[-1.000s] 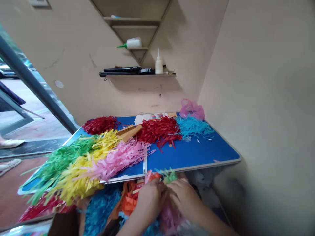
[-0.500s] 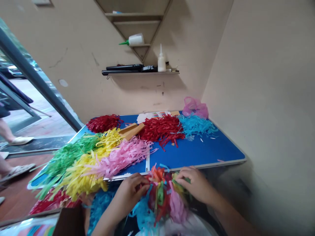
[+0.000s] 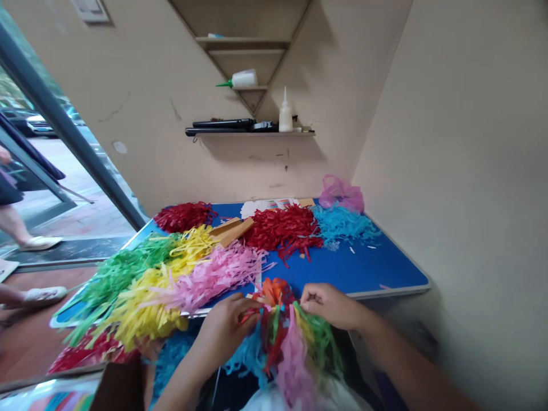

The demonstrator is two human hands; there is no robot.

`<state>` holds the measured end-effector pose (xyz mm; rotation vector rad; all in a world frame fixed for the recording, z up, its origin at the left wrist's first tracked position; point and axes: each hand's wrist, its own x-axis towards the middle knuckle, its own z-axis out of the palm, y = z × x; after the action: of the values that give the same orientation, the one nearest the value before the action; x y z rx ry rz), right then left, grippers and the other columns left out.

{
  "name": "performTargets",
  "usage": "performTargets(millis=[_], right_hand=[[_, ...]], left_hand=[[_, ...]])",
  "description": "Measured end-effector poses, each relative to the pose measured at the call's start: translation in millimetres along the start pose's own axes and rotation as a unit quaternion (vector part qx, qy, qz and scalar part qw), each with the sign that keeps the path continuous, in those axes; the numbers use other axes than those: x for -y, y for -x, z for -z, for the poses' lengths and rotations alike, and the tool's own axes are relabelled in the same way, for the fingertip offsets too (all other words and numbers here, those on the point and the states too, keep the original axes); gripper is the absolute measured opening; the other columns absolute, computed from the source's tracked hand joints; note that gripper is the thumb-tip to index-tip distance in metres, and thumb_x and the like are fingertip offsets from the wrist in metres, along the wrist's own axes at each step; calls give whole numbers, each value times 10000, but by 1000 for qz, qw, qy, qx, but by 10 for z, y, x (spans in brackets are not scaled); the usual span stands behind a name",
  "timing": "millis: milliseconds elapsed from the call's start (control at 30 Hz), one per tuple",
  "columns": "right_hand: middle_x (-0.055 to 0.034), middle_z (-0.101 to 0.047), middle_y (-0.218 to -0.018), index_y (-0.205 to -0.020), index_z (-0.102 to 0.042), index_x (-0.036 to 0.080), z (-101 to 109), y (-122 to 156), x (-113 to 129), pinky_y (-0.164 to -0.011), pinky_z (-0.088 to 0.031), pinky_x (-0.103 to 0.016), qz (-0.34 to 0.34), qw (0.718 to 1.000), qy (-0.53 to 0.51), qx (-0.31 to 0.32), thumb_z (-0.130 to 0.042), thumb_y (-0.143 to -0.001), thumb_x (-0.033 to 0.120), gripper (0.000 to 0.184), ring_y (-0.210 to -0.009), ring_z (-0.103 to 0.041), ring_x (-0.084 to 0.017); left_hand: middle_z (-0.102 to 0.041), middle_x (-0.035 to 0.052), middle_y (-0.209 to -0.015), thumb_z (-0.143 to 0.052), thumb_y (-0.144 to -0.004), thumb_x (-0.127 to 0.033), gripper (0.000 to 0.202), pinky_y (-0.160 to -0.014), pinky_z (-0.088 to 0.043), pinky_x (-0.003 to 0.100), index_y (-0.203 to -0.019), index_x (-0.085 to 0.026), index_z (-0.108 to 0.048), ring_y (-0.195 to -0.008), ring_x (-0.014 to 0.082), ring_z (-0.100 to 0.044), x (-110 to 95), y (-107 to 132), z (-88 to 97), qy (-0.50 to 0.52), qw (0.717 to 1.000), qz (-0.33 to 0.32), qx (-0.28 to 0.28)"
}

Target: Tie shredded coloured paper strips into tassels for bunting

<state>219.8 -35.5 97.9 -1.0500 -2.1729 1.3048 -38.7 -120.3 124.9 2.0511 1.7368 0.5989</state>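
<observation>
A bunch of multicoloured paper streamers [image 3: 293,354] hangs between my hands at the front edge of the blue table [image 3: 342,268]. Its strands are orange, red, blue, pink, yellow and green. My left hand [image 3: 233,322] pinches the bunch's upper left side, fingers bent together. On the upper right, my right hand [image 3: 325,305] has its thumb and fingers closed on the streamers near the green strands. The exact strand under each fingertip is hidden. Just beyond my left hand lie pink streamers [image 3: 222,265] on the table.
Green streamers [image 3: 124,265], yellow streamers [image 3: 149,305], red streamers [image 3: 282,228] and blue streamers [image 3: 346,222] cover parts of the table. A pink plastic bag [image 3: 341,194] sits by the wall. A glue bottle [image 3: 285,116] stands on the shelf. At left, a person's legs [image 3: 15,225] show by the doorway.
My right hand has shifted slightly left, and the green and yellow strands now hang down below it. The pink strands hang lower and further left. The camera view has shifted a little.
</observation>
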Motion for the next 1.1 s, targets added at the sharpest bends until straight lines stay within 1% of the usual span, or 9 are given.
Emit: performTargets(millis=[100, 200, 300, 400, 500, 667, 833, 1000, 1100], right_hand=[[71, -492, -584, -867, -682, 173, 31, -58, 80, -498, -288, -198, 12, 1000, 13, -9, -644, -751, 195, 124, -522, -413, -90], [20, -628, -678, -790, -733, 187, 60, -105, 180, -576, -342, -215, 63, 992, 100, -56, -643, -761, 151, 101, -613, -530, -116], [-13, -716, -800, -779, -744, 206, 101, -188, 313, -637, -359, -234, 90, 977, 177, -79, -643, -760, 134, 125, -707, -605, -146], [-32, -711, -723, -683, -710, 196, 94, -392, 460, -623, -335, -257, 67, 971, 188, -132, -696, -720, 187, 40, -683, -607, -177], [-46, -666, -621, -584, -652, 188, -34, -659, 562, -620, -326, -275, 44, 965, 155, -206, -677, -730, 221, 152, -661, -591, -197], [-29, -653, -602, -615, -657, 188, -453, -729, 479, -577, -376, -256, 65, 978, 31, -197, -530, -855, 348, 316, -588, -577, -164], [-9, -642, -613, -703, -682, 178, -782, -552, 246, -546, -430, -237, 52, 978, -131, -152, -565, -799, 354, 232, -573, -578, -151], [23, -563, -528, -669, -617, 175, -937, -592, 98, -443, -384, -227, 5, 957, -239, -166, -623, -752, 416, 255, -454, -496, -124], [17, -586, -581, -701, -567, 193, -844, -597, -15, -476, -397, -227, -3, 935, -279, -219, -649, -749, 479, 301, -512, -531, -135]], left_hand=[[-714, 55, -925, -535, -866, -297, 229, -674, -455, 272, -971, -262, -736, -785, 195, -656, -8, -29, -13, -4, 1000, -2, -21], [-693, 32, -796, -536, -866, -312, 216, -620, -417, 259, -979, -241, -706, -706, 182, -629, -8, -43, -2, -31, 998, 10, -46], [-620, 1, -622, -574, -840, -326, 167, -547, -319, 251, -773, -206, -668, -581, 165, -564, -19, -112, 68, -90, 992, 46, -73], [-605, 6, -583, -588, -817, -301, 238, -543, -272, 253, -602, -198, -593, -560, 157, -550, -67, -312, 165, -92, 989, 55, -102], [-628, 37, -621, -489, -878, -325, 282, -557, -305, 259, -656, -191, -601, -613, 179, -588, -145, -538, 163, -66, 982, 73, -164], [-703, 37, -753, -362, -931, -336, 336, -614, -455, 233, -997, -176, -651, -665, 158, -656, -149, -425, -237, 40, 983, 43, -174], [-715, 57, -772, -424, -902, -391, 447, -569, -519, 268, -1212, -118, -595, -573, 170, -654, -26, -82, -693, 240, 947, 89, -195], [-753, 97, -940, -433, -903, -363, 482, -691, -561, 299, -1327, -158, -536, -795, 218, -720, -74, -66, -894, 208, 959, 76, -177], [-755, 110, -939, -437, -903, -337, 588, -716, -564, 319, -1452, -136, -376, -796, 223, -721, -33, -33, -1046, 208, 962, 81, -155]])
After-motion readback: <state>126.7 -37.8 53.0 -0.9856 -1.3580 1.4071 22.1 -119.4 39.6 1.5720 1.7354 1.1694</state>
